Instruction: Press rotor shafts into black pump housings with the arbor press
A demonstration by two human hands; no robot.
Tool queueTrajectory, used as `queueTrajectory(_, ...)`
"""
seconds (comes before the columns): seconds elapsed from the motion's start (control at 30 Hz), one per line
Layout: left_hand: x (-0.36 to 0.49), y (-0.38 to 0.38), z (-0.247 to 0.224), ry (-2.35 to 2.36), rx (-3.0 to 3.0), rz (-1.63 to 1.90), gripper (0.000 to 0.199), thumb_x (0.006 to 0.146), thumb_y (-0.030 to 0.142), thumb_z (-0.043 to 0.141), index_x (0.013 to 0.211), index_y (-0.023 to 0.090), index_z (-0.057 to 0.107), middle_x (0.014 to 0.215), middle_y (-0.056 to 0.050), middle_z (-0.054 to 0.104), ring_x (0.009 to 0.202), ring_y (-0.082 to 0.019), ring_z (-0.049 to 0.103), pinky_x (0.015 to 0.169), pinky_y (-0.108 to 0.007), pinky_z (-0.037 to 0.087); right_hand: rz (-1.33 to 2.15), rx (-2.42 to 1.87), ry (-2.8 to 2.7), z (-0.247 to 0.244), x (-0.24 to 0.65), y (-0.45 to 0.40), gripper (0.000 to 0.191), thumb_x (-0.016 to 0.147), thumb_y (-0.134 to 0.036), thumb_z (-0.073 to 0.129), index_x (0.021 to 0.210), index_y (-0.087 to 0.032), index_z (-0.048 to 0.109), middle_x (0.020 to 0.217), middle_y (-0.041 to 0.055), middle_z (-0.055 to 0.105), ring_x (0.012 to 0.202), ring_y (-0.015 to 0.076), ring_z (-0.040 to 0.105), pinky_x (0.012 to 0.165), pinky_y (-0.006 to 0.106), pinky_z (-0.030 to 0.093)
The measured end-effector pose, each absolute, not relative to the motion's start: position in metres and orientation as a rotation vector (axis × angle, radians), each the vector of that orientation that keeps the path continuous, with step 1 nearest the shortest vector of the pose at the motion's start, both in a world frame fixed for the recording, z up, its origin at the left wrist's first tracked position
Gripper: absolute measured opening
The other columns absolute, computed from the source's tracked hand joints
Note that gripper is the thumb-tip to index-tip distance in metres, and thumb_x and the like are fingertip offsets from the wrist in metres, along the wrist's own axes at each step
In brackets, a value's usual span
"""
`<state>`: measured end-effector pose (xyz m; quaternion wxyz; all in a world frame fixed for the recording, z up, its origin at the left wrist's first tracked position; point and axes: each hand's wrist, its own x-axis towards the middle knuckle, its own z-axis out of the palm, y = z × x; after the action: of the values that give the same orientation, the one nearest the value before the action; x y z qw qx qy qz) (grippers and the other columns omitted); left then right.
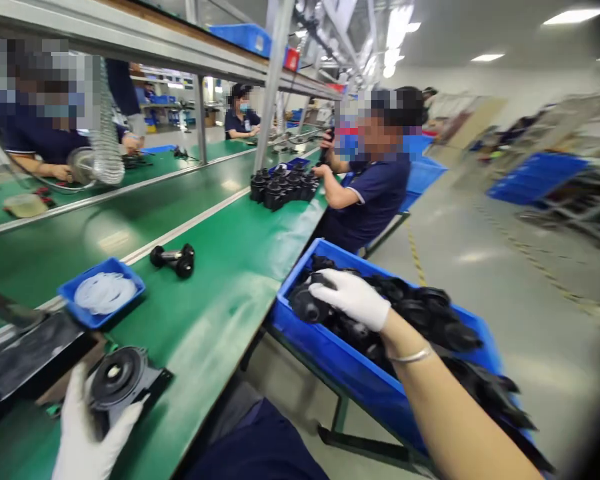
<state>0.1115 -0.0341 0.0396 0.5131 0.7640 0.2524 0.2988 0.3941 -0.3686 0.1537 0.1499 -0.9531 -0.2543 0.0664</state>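
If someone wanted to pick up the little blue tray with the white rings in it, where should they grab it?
I'd take the blue tray by its raised rim, reaching in from the right: that side faces bare green tabletop, while a dark block crowds the near left. Keep it level, as it's open and the white rings look loose.

A green-topped bench (240, 233) is framed by metal posts (274, 87) and a raised rail, while a grey floor (460, 247), marked with yellow-striped tape, and a pale wall (480, 83) are lit by ceiling lights (575, 16).
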Motion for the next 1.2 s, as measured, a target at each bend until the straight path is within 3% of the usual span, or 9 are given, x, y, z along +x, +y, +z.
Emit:
queueTrajectory(0.13,0.104,-0.029,0.017,0.643,1.712,0.744,0.112,0.072,0.055,0.078,0.154,0.024,0.009,0.148,-0.017,0.039,0.139,-0.038,0.038,0.118,-0.058,0.022,0.492,-2.26,-1.169,0.107,0.369,-0.251,0.024,0.088,-0.039,0.056,0.078,-0.019,0.066,0.074,0.0,0.067,0.071,0.0172,0.062,0.063,0.025,0.046)
queueTrajectory(0.23,0.101,-0.03,0.012,0.659,1.694,0.701,0.107,0.076,0.051,0.075,0.155,0.027,0.006,0.154,-0.016,0.032,0.142,-0.036,0.034,0.118,-0.057,0.021,0.474,-2.203,-1.274,0.075,0.355,-0.179,0.024,0.078,-0.039,0.067,0.068,-0.017,0.065,0.075,0.0033,0.065,0.075,0.0198,0.061,0.072,0.03,0.048)
queueTrajectory(0.37,0.096,-0.034,0.02,0.731,1.762,0.593,0.102,0.08,0.05,0.072,0.155,0.029,0.006,0.158,-0.012,0.028,0.145,-0.033,0.029,0.121,-0.052,0.019,0.363,-2.14,-1.287,0.057,0.352,-0.142,0.03,0.075,-0.037,0.071,0.096,-0.016,0.07,0.104,0.0117,0.065,0.103,0.0282,0.057,0.097,0.045,0.042)
queueTrajectory(0.57,0.089,-0.034,0.027,0.777,1.762,0.444,0.103,0.082,0.047,0.069,0.155,0.034,-0.002,0.161,-0.011,0.023,0.147,-0.036,0.024,0.119,-0.062,0.016,0.532,-1.8,-1.282,0.058,0.374,-0.165,0.038,0.098,-0.034,0.037,0.131,-0.02,0.05,0.134,0.0126,0.055,0.117,0.02,0.059,0.103,0.04,0.046)
queueTrajectory(0.67,0.087,-0.032,0.026,0.741,1.759,0.375,0.11,0.079,0.04,0.073,0.155,0.032,-0.007,0.161,-0.013,0.022,0.147,-0.039,0.023,0.117,-0.065,0.017,0.65,-1.634,-1.459,0.058,0.375,-0.175,0.061,0.086,-0.035,0.059,0.142,-0.022,0.038,0.154,0.0156,0.034,0.141,0.0268,0.038,0.114,0.048,0.034)
queueTrajectory(0.77,0.088,-0.03,0.027,0.722,1.778,0.339,0.115,0.075,0.028,0.073,0.154,0.031,-0.01,0.161,-0.013,0.021,0.147,-0.039,0.022,0.117,-0.064,0.021,0.649,-1.783,-1.684,0.055,0.364,-0.173,0.087,0.065,-0.035,0.079,0.141,-0.021,0.04,0.159,0.0203,0.019,0.147,0.0348,0.024,0.114,0.054,0.029)
queueTrajectory(0.93,0.094,-0.029,0.038,0.729,1.811,0.299,0.114,0.068,0.02,0.071,0.155,0.026,-0.003,0.162,-0.014,0.019,0.147,-0.037,0.022,0.118,-0.061,0.021,0.442,-1.766,-1.957,0.046,0.357,-0.156,0.055,0.069,-0.033,0.076,0.119,-0.021,0.058,0.146,0.0172,0.043,0.139,0.0339,0.037,0.111,0.055,0.033)
queueTrajectory(1.1,0.099,-0.023,0.054,0.677,1.715,0.316,0.109,0.06,0.018,0.076,0.152,0.017,0.016,0.155,-0.017,0.033,0.144,-0.035,0.032,0.121,-0.052,0.024,0.409,-1.799,-1.642,0.061,0.367,-0.129,0.023,0.084,-0.034,0.057,0.102,-0.021,0.064,0.117,0.0137,0.06,0.113,0.0286,0.059,0.098,0.049,0.047)
queueTrajectory(1.2,0.102,-0.02,0.061,0.651,1.681,0.378,0.105,0.056,0.017,0.08,0.147,0.016,0.028,0.149,-0.017,0.043,0.138,-0.036,0.041,0.118,-0.051,0.031,0.418,-1.758,-1.537,0.089,0.35,-0.109,0.025,0.091,-0.038,0.048,0.102,-0.022,0.065,0.117,0.0129,0.058,0.111,0.0281,0.059,0.097,0.047,0.048)
